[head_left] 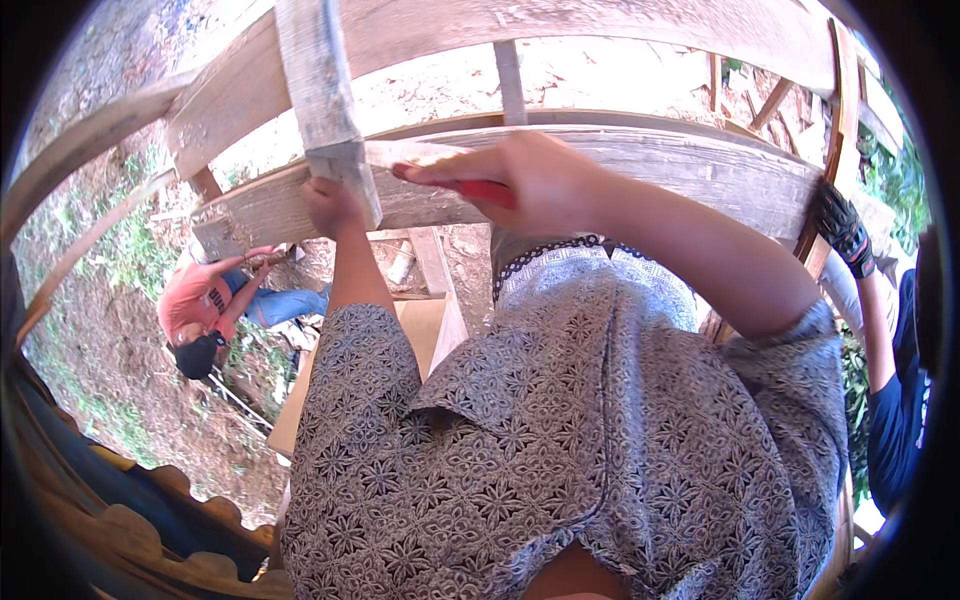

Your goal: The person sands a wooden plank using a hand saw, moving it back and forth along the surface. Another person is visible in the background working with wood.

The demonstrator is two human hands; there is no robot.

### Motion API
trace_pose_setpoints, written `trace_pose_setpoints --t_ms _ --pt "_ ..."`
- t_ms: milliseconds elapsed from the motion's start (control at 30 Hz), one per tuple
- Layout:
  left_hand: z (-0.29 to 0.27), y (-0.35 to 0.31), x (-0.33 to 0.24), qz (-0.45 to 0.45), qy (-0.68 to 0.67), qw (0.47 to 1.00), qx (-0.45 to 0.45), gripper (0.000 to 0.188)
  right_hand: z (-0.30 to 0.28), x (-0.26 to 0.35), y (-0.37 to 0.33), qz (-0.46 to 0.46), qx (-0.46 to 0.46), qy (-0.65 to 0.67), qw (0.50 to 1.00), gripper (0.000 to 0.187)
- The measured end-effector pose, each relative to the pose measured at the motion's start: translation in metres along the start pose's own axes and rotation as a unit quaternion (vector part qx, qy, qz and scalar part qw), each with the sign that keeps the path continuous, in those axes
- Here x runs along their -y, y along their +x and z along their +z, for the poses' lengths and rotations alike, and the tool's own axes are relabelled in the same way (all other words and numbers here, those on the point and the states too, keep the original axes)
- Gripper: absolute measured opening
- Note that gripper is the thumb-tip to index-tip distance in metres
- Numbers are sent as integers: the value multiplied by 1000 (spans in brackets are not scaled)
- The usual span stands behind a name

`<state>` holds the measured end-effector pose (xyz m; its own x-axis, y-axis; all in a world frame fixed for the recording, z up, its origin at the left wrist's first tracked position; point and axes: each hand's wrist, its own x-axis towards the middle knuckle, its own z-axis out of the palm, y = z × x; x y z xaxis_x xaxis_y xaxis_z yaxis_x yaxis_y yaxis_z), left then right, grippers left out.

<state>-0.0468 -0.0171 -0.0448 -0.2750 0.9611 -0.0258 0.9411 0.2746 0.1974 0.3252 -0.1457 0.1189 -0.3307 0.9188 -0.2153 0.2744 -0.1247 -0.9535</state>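
My right hand [545, 180] is closed around the red handle of a handsaw [488, 193]. Its pale blade, partly smeared by motion, reaches left to a grey wooden post [318, 75]. Where blade and post meet, a line crosses the wood near the post's lower end. Just below that line, my left hand [335, 208] grips the post, with its fingers partly hidden behind the wood. Behind the post and the saw runs a weathered horizontal plank [600, 160].
A second broad plank [600, 28] crosses the top. At the left below, a person in an orange shirt [195, 290] crouches on the ground. On the right, another person's black-gloved hand [843, 230] touches an upright timber [843, 110]. Scalloped roofing edges [130, 530] lie lower left.
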Motion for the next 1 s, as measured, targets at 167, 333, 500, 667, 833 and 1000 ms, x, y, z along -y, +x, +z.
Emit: trace_pose_setpoints --t_ms 167,333,500,667,833,1000 --pt "1 2 0 3 -4 999 -32 46 -38 15 -47 49 61 -49 996 66" --pt "4 -4 -4 17 -6 999 -34 43 -37 1 -35 23 31 24 999 73" --pt "-8 -14 -8 -11 -16 1000 -3 44 32 4 89 -3 25 -43 999 57" --pt "-21 -3 -19 44 -6 998 51 47 80 50 171 61 19 -84 994 40" --pt "-12 -3 -22 80 13 996 24 48 64 40 133 35 3 -75 997 42" --pt "-3 18 19 56 -2 998 -27 44 13 31 29 27 16 -36 999 43"
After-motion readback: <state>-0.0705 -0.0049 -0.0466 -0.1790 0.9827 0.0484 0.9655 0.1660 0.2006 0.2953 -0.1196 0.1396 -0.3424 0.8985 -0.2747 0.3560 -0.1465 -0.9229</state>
